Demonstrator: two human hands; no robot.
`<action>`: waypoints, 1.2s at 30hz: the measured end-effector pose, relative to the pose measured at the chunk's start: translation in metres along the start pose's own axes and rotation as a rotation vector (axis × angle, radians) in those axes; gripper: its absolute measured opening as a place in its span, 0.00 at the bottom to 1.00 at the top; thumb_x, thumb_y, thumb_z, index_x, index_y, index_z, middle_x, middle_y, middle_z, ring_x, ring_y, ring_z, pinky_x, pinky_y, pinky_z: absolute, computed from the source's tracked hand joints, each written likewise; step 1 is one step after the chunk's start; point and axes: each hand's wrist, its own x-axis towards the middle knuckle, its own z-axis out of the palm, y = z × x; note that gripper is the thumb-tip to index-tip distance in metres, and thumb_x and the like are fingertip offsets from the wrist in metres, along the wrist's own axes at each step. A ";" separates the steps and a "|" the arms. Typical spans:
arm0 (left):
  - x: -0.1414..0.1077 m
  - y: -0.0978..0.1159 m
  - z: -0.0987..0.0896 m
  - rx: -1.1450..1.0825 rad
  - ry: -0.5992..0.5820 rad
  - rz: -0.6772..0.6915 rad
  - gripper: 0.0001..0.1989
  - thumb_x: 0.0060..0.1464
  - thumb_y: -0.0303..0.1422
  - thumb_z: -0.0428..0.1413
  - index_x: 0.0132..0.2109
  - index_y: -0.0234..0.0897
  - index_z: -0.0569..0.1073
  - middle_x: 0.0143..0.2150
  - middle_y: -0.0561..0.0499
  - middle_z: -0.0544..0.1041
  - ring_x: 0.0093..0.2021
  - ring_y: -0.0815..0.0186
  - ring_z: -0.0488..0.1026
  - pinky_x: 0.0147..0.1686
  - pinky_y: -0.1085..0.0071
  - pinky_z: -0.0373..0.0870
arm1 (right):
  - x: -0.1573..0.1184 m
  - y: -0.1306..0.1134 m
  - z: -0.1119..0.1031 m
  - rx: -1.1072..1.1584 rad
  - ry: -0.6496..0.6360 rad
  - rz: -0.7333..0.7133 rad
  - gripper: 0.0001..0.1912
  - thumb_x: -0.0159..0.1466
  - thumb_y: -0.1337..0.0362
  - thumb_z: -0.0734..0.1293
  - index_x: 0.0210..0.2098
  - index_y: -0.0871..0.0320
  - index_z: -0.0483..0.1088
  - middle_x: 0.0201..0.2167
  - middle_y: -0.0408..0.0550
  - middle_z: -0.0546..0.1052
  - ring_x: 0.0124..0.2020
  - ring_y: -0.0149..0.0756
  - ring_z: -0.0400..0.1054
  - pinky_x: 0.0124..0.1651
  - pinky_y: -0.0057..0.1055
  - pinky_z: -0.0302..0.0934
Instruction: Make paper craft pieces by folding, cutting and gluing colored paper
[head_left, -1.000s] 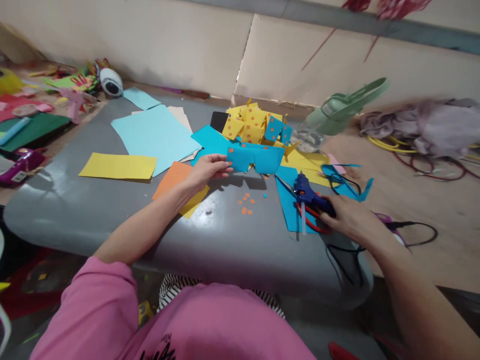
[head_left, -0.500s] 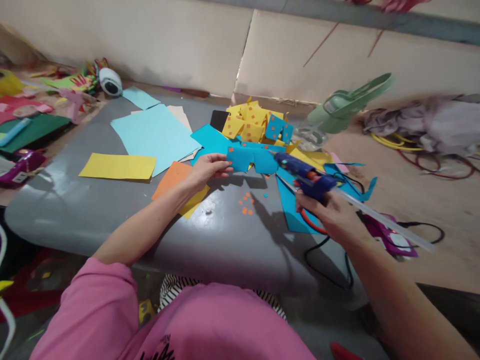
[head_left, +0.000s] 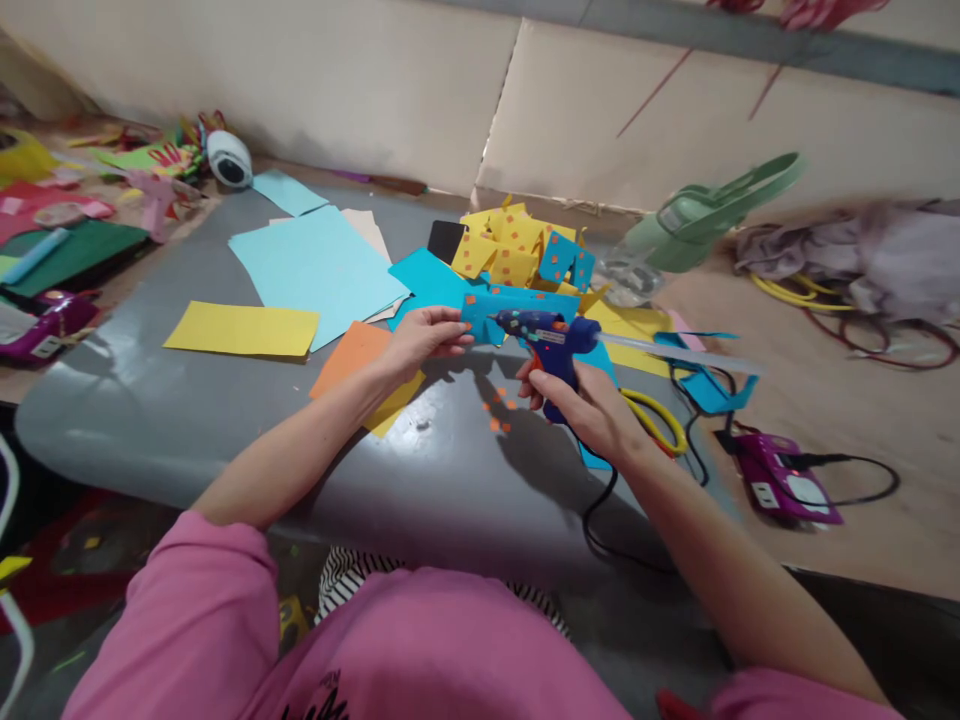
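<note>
My left hand (head_left: 429, 338) pinches the left edge of a blue paper cutout (head_left: 480, 318) with orange squares on it, held just above the table. In my right hand (head_left: 581, 400) is a dark blue glue gun (head_left: 551, 345), gripped by its handle. A long clear glue stick (head_left: 675, 350) juts from its back. The gun's nozzle points left and lies over the cutout; whether it touches the paper I cannot tell. Small orange paper squares (head_left: 499, 410) lie on the table below. Behind the cutout is a pile of yellow spotted paper pieces (head_left: 514, 245).
On the grey table (head_left: 360, 480) lie light blue sheets (head_left: 315, 265), a yellow strip (head_left: 240, 330) and an orange sheet (head_left: 352, 365). Yellow-handled scissors (head_left: 664, 420) rest at right, near a purple power strip (head_left: 787, 480) and black cord. A green bottle (head_left: 690, 225) stands behind.
My right hand has brought the glue gun leftward, so its nozzle now overlaps the blue cutout. The scissors' yellow handle has come into sight. My left hand keeps its pinch.
</note>
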 end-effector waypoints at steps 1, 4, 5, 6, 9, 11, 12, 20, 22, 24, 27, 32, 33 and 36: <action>0.000 0.000 0.000 -0.001 0.000 0.001 0.05 0.56 0.22 0.61 0.37 0.34 0.73 0.30 0.54 0.79 0.32 0.73 0.79 0.33 0.78 0.75 | 0.002 0.001 0.001 -0.056 0.006 -0.016 0.14 0.65 0.50 0.63 0.36 0.54 0.72 0.30 0.48 0.79 0.29 0.39 0.72 0.32 0.33 0.66; -0.001 0.001 0.000 0.007 0.001 0.004 0.05 0.56 0.22 0.61 0.36 0.35 0.73 0.31 0.54 0.79 0.32 0.72 0.79 0.35 0.77 0.75 | 0.004 0.003 0.004 -0.163 0.000 -0.064 0.16 0.65 0.49 0.62 0.37 0.55 0.72 0.30 0.49 0.79 0.29 0.39 0.72 0.33 0.34 0.64; -0.001 0.001 0.000 0.014 0.000 0.002 0.05 0.56 0.22 0.61 0.36 0.35 0.73 0.31 0.53 0.79 0.33 0.71 0.79 0.36 0.76 0.75 | 0.005 0.003 0.005 -0.190 -0.004 -0.081 0.17 0.65 0.49 0.61 0.36 0.55 0.72 0.29 0.49 0.79 0.29 0.40 0.71 0.33 0.34 0.63; -0.002 0.002 0.001 0.023 -0.004 -0.001 0.05 0.56 0.23 0.61 0.35 0.34 0.74 0.31 0.53 0.79 0.33 0.71 0.79 0.37 0.75 0.76 | 0.005 0.003 0.005 -0.217 -0.003 -0.098 0.17 0.65 0.49 0.61 0.35 0.56 0.72 0.29 0.49 0.78 0.29 0.39 0.71 0.33 0.34 0.62; -0.003 0.003 0.001 0.037 -0.013 0.003 0.04 0.57 0.23 0.60 0.35 0.34 0.74 0.31 0.52 0.79 0.33 0.70 0.78 0.40 0.73 0.76 | 0.007 0.004 0.007 -0.268 -0.001 -0.124 0.16 0.65 0.50 0.61 0.33 0.56 0.71 0.25 0.47 0.76 0.29 0.40 0.70 0.33 0.34 0.60; -0.004 0.003 0.002 0.034 -0.010 0.013 0.04 0.57 0.22 0.60 0.35 0.34 0.73 0.32 0.52 0.79 0.33 0.71 0.78 0.39 0.73 0.75 | 0.008 0.005 0.008 -0.278 0.000 -0.123 0.16 0.65 0.50 0.61 0.33 0.55 0.70 0.23 0.46 0.75 0.29 0.40 0.69 0.34 0.35 0.60; -0.004 0.003 0.002 0.034 -0.008 0.015 0.04 0.57 0.22 0.60 0.35 0.34 0.73 0.31 0.52 0.79 0.33 0.71 0.78 0.39 0.74 0.75 | 0.009 0.005 0.008 -0.282 0.001 -0.121 0.16 0.65 0.50 0.61 0.32 0.55 0.70 0.23 0.46 0.74 0.28 0.40 0.69 0.34 0.35 0.60; -0.004 0.004 0.001 0.041 -0.020 0.010 0.04 0.56 0.23 0.61 0.35 0.34 0.74 0.32 0.51 0.79 0.33 0.70 0.78 0.40 0.72 0.75 | 0.008 0.004 0.010 -0.291 -0.011 -0.114 0.15 0.64 0.50 0.60 0.29 0.53 0.67 0.21 0.45 0.71 0.27 0.40 0.67 0.34 0.36 0.59; -0.004 0.004 0.002 0.041 -0.018 0.010 0.04 0.56 0.23 0.61 0.35 0.34 0.74 0.32 0.51 0.79 0.33 0.70 0.78 0.39 0.73 0.75 | 0.008 0.003 0.010 -0.285 -0.017 -0.113 0.15 0.64 0.50 0.60 0.29 0.53 0.66 0.20 0.45 0.71 0.26 0.39 0.67 0.33 0.36 0.58; -0.004 0.003 0.002 0.036 -0.008 0.007 0.04 0.56 0.23 0.61 0.35 0.34 0.74 0.32 0.52 0.79 0.32 0.71 0.78 0.38 0.74 0.75 | 0.008 0.002 0.011 -0.288 -0.017 -0.120 0.15 0.64 0.51 0.60 0.28 0.53 0.66 0.20 0.44 0.70 0.27 0.40 0.67 0.33 0.35 0.57; -0.003 0.002 0.002 0.027 -0.007 0.011 0.05 0.56 0.22 0.61 0.35 0.34 0.73 0.31 0.52 0.78 0.32 0.71 0.78 0.37 0.75 0.75 | 0.007 0.000 0.011 -0.286 -0.028 -0.122 0.15 0.64 0.51 0.60 0.28 0.53 0.66 0.19 0.44 0.69 0.28 0.40 0.67 0.33 0.35 0.56; 0.000 -0.002 0.000 0.019 -0.010 0.013 0.05 0.55 0.23 0.62 0.36 0.35 0.74 0.33 0.52 0.79 0.33 0.70 0.79 0.39 0.72 0.76 | 0.008 0.000 0.010 -0.282 -0.017 -0.119 0.15 0.64 0.51 0.60 0.28 0.54 0.66 0.20 0.44 0.71 0.27 0.39 0.67 0.34 0.34 0.56; 0.000 -0.002 0.000 0.021 -0.009 0.012 0.05 0.55 0.24 0.62 0.36 0.35 0.74 0.33 0.52 0.80 0.33 0.69 0.79 0.39 0.72 0.76 | 0.008 0.000 0.010 -0.286 -0.012 -0.122 0.15 0.64 0.51 0.60 0.28 0.54 0.67 0.21 0.44 0.71 0.27 0.39 0.67 0.34 0.34 0.57; 0.001 -0.002 0.000 0.024 -0.008 0.007 0.05 0.56 0.23 0.62 0.36 0.35 0.74 0.32 0.52 0.80 0.33 0.70 0.79 0.38 0.73 0.75 | 0.008 0.001 0.010 -0.289 -0.009 -0.128 0.15 0.64 0.51 0.60 0.28 0.54 0.67 0.20 0.44 0.71 0.28 0.39 0.67 0.33 0.34 0.57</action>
